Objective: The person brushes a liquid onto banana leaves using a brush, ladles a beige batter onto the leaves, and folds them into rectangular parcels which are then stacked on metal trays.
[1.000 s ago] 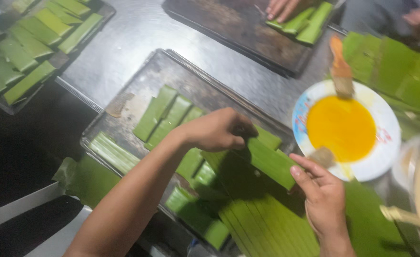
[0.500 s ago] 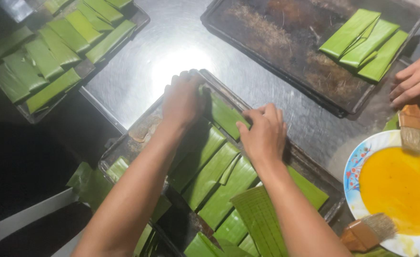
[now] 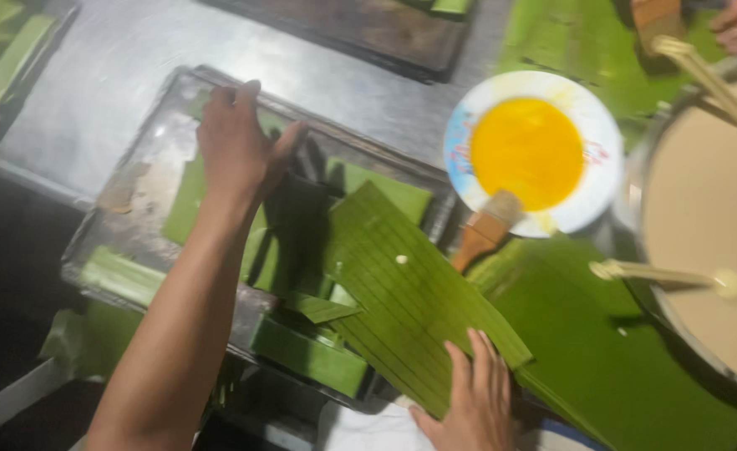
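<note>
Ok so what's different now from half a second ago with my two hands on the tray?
The right hand has left the tray and now rests on the edge of the big banana leaf nearest you. The left hand stays pressed on the folded leaf strips in the tray. The yolk plate and brush sit unchanged.

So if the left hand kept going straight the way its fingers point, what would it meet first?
The left hand points toward the far rim of the metal tray; it would probably meet that rim first, then the steel table. Depth is uncertain.

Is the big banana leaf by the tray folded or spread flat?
Spread flat: the banana leaf lies open, ribs showing, under the right hand.
</note>
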